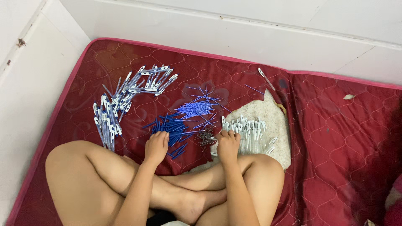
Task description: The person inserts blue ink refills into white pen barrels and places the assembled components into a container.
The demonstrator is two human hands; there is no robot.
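Two hands curled | left hand (156, 146) on blue pen barrels (171, 127) | right hand (228, 144) on white pen caps (249, 132)

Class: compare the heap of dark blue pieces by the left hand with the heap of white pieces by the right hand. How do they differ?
The dark blue pieces lie straight on the red mattress; the white pieces lie on a pale torn patch. The blue heap looks thinner-pieced and more scattered; the white one is packed closer. Each has a hand on it: left hand, right hand.
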